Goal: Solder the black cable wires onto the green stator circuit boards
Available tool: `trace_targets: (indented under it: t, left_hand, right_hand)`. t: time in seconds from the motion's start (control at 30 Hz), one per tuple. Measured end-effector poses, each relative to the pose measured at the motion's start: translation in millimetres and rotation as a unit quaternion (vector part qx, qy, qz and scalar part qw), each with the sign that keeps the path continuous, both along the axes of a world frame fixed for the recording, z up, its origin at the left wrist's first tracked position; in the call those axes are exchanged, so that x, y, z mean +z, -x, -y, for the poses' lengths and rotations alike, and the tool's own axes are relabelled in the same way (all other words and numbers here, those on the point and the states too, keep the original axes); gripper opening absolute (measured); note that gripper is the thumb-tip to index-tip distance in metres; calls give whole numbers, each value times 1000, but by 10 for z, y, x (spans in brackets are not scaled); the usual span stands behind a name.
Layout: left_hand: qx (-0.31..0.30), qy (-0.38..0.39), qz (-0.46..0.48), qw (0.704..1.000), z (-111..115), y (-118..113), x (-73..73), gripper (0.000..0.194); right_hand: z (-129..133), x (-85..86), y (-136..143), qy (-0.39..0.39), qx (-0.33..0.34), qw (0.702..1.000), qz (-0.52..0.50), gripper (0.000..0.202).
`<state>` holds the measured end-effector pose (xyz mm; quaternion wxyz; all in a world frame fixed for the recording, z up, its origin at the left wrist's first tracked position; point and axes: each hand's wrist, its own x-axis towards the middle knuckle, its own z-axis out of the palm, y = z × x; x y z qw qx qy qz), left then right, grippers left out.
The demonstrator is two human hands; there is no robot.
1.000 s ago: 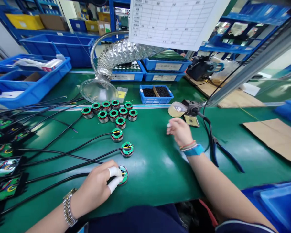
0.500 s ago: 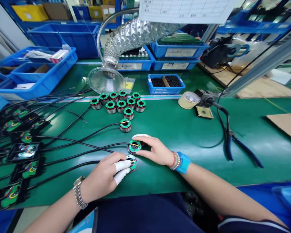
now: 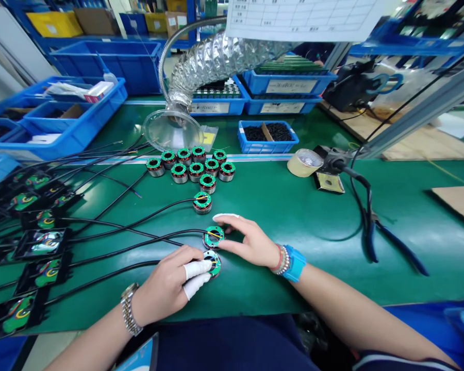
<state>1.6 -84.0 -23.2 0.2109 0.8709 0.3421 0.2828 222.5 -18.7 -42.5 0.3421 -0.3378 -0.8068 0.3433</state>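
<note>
My left hand (image 3: 178, 278) has white finger covers on thumb and index finger, pinched together over the nearest motor stator (image 3: 215, 264). This stator has a green circuit ring on top. A black cable (image 3: 135, 266) runs under the hand toward it, and the fingers hide the wire ends they pinch. Around the second stator (image 3: 213, 237) curves my right hand (image 3: 247, 239), thumb close to its right edge and covered index finger just beyond its far side. Thin yellow wires from another black cable lie across that second ring. Farther back, a third stator (image 3: 202, 202) also has a cable on it.
Several stators (image 3: 196, 171) stand grouped behind. Black housings (image 3: 42, 242) with green boards and cables lie left. A clear fume hood (image 3: 174, 131) hangs at the back. Right are a tape roll (image 3: 304, 162), blue-handled pliers (image 3: 375, 237) and a small blue bin (image 3: 268, 138) of black parts.
The view has shifted slightly, moving everything a little right and down. My right fingers have loosened a little from the second stator. My left hand keeps its pinch at the nearest one.
</note>
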Motion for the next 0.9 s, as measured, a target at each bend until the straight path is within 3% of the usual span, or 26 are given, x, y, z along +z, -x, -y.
trace_targets:
  t: [0.13,0.2,0.27,0.33,0.4,0.47,0.53,0.6,0.77,0.83,0.9]
  left_hand:
    - [42,-16,20,999,-46,71,96,21]
    - [105,-36,4,994,-57,265,169,22]
    - [196,-56,-49,978,-45,605,270,23]
    - [306,-71,-126,941,10,1056,416,26]
    - [412,-64,-214,883,112,1530,601,29]
    - [463,-22,-326,824,226,1941,777,32]
    - [465,49,-425,775,295,2255,873,36]
    - [446,113,-472,752,287,2477,855,37]
    - [451,150,-477,739,86,2716,609,39]
    - [455,144,-470,743,26,2731,612,29]
    - [456,126,-456,754,-5,2732,725,32]
  right_hand:
    - [-264,106,35,-46,-42,997,37,37]
    - [-431,143,115,-81,-22,993,78,43]
    - [-578,162,216,-103,11,987,126,50]
    - [-680,160,308,-111,37,977,176,55]
    - [-740,131,367,-116,51,968,216,54]
    - [-784,73,387,-124,57,963,233,50]
    - [-828,3,382,-133,60,962,231,46]
    - [-863,-56,367,-140,60,963,224,46]
    - [-870,-112,363,-157,52,963,212,44]
    - [-853,-97,386,-163,46,962,215,43]
    - [-824,-41,394,-167,40,959,227,41]
